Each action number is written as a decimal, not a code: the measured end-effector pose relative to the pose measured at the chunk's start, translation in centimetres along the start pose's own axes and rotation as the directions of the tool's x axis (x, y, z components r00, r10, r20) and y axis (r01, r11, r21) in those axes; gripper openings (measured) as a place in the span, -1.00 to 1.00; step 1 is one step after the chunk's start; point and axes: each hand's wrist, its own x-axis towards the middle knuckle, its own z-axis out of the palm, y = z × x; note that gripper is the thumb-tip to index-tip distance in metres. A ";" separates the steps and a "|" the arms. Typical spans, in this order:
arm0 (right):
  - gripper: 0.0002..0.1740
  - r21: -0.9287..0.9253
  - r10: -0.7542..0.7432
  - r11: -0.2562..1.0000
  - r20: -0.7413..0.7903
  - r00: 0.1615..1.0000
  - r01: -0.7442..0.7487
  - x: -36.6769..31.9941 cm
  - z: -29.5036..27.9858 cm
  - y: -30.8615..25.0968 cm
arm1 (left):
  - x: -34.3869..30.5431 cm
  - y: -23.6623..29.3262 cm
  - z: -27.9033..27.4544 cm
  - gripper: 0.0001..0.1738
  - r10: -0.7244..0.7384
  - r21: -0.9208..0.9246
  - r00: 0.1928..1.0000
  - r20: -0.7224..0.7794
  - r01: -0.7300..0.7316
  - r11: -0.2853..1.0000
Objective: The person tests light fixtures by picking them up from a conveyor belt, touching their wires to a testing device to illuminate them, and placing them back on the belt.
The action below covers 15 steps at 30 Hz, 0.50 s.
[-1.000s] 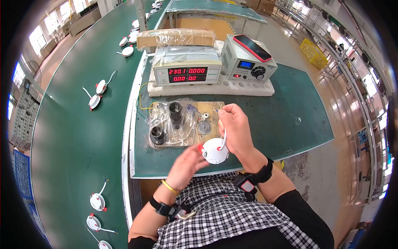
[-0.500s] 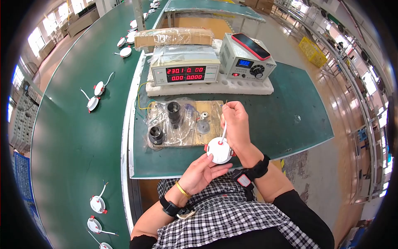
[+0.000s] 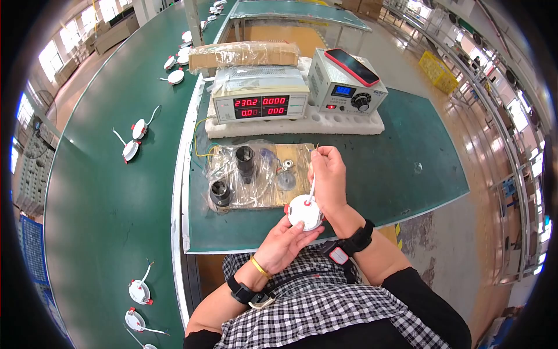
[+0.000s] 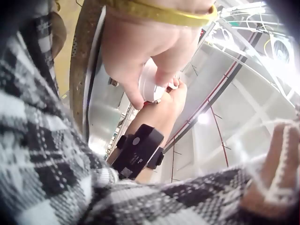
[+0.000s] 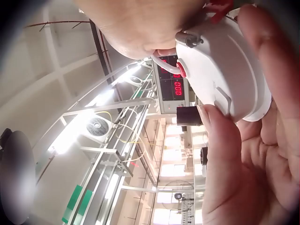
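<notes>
A round white downlight (image 3: 304,213) with red-tipped spring clips is held at the near edge of the bench. My left hand (image 3: 283,245) grips its body from below, thumb on the back face and fingers under it. My right hand (image 3: 329,177) pinches the white cable (image 3: 311,189) close to its end, and thin bare wire tips stick up past the fingers. In the right wrist view the downlight (image 5: 225,70) shows a spring clip and the red grommet where the cable enters. Left of the right hand lies a wooden board (image 3: 300,168) carrying black lamp sockets (image 3: 245,160) under clear plastic.
A power meter (image 3: 261,106) with red digits and a grey regulator box (image 3: 349,87) stand on white foam (image 3: 349,125) behind the board. A phone (image 3: 352,66) lies on the regulator. Several more downlights (image 3: 139,292) lie along the green belt (image 3: 104,232) at left.
My left hand came from beside the downlight to hold it from below, and the lamp turned with its back facing up. The right hand kept its pinch on the cable, shifting slightly.
</notes>
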 end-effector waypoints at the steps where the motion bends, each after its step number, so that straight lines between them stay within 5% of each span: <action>1: -0.91 -0.002 -0.002 1.000 0.004 1.000 0.002 0.1 -0.3 0.3 | 0.0 0.0 0.0 -0.52 0.005 0.042 1.000 -0.010 -0.005 0.999; 4: -0.90 -0.148 0.089 0.986 0.108 0.990 -0.072 0.9 -2.1 2.0 | 0.0 0.5 -0.7 -0.54 -0.045 0.191 0.999 -0.010 0.046 0.981; 6: -0.88 -0.637 0.036 0.758 0.258 0.965 0.142 1.7 -3.1 2.7 | -0.2 1.0 -1.5 -0.54 -0.051 0.262 0.997 -0.050 0.063 0.963; 7: -0.88 -0.636 0.032 0.757 0.265 0.964 0.150 1.8 -3.3 2.6 | -0.4 1.0 -1.9 -0.54 -0.065 0.330 0.993 -0.096 0.093 0.940; 9: -0.80 -0.843 0.157 0.515 0.270 0.950 0.154 1.7 -3.3 2.3 | -0.5 0.6 -2.7 -0.55 -0.040 0.364 0.990 -0.133 0.087 0.927; 15: -0.81 -0.904 0.158 0.379 0.276 0.948 0.200 2.8 -2.2 3.1 | -0.4 1.0 -2.5 -0.57 -0.039 0.286 0.980 -0.195 0.094 0.954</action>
